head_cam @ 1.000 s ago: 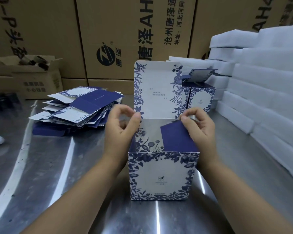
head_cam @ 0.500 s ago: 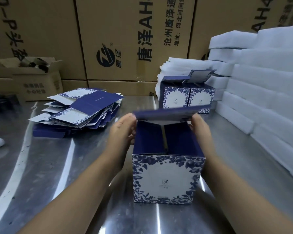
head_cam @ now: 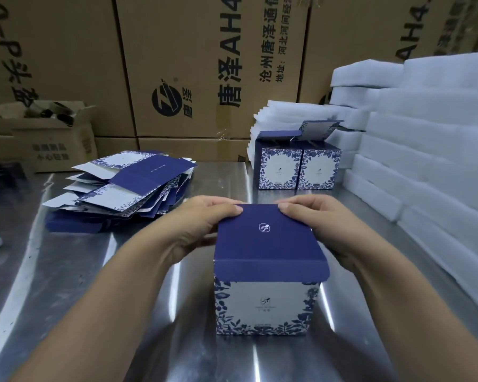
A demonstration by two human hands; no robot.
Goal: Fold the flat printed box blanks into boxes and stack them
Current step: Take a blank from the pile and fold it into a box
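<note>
As left hand (head_cam: 198, 230), right hand (head_cam: 324, 227) pinch lid's (head_cam: 268, 244) far edge, box (head_cam: 265, 307) freestanding

Steel table (head_cam: 66, 285), heap of flat blanks (head_cam: 127, 186), near box (head_cam: 265, 307), two far boxes (head_cam: 279, 169), foam stacks (head_cam: 425, 166)

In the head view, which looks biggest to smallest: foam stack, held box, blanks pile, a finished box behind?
1. foam stack
2. held box and blanks pile: alike, and the box is nearer the camera
3. finished box
</note>
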